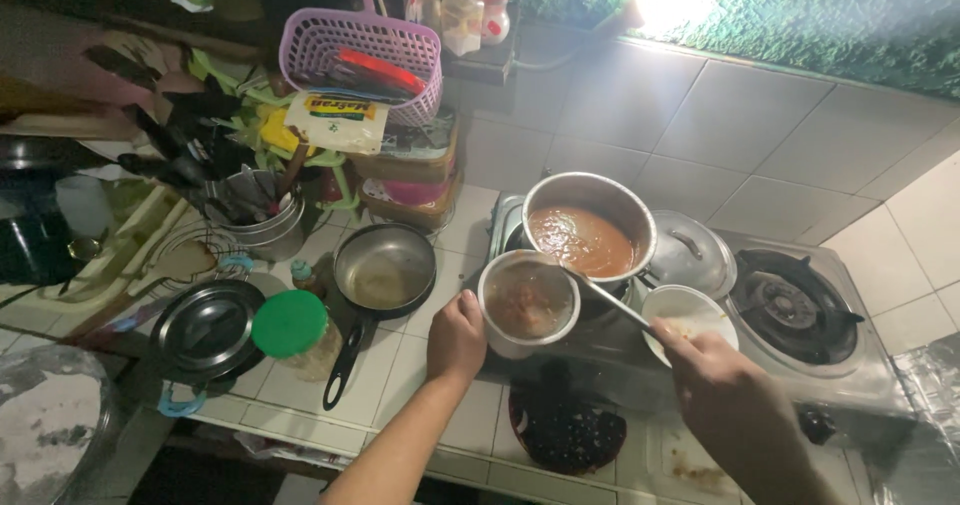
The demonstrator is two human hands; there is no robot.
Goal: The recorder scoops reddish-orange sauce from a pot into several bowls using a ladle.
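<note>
Holding a small bowl (528, 303) beside the pot of orange sauce (588, 231) on the stove (880, 375).

Left hand (456, 339) is wrapped around the bowl's near side, keeping it at the pot's rim. Right hand (712, 365) is closed on a spoon handle (615, 305) that reaches into the bowl. A white dish (688, 312) sits just beside the pot, with a metal lid (690, 253) behind it and an empty frying pan (383, 273) to the left.

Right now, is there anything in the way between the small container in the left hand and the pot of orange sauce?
Nothing visible. The left hand holds the small container right against the pot, and the right hand works a spoon into it.
</note>
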